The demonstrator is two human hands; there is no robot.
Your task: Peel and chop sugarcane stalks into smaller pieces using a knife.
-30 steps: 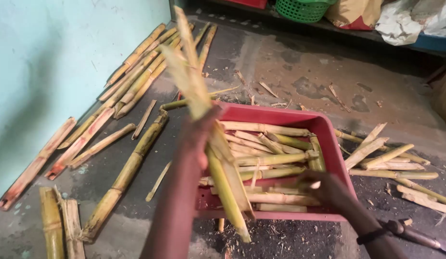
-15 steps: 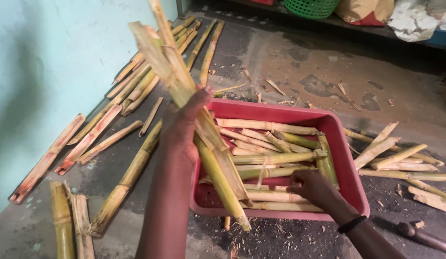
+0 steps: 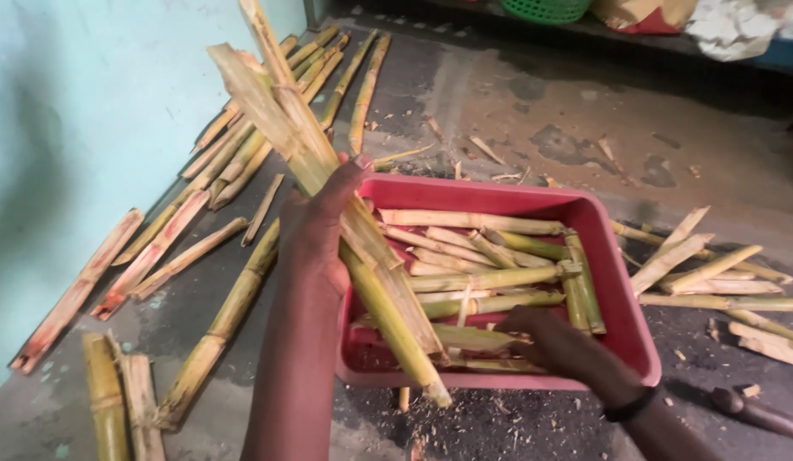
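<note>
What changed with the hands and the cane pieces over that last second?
The right hand moved deeper into the red tray, onto a split cane piece. The left hand kept gripping its cane bundle, now tilted slightly further left. The floor stalks stayed put.

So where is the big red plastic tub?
The red plastic tub sits on the floor, centre-right in the head view, under the right hand, with split cane pieces inside.

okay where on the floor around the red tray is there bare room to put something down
Barest patch: the dark floor beyond the red tray, up toward the green basket, only scattered chips. A narrower strip lies near the tray's front edge, gritty with shavings. Crowded: split sugarcane along the wall, more right of the tray, and the tray itself.
</note>
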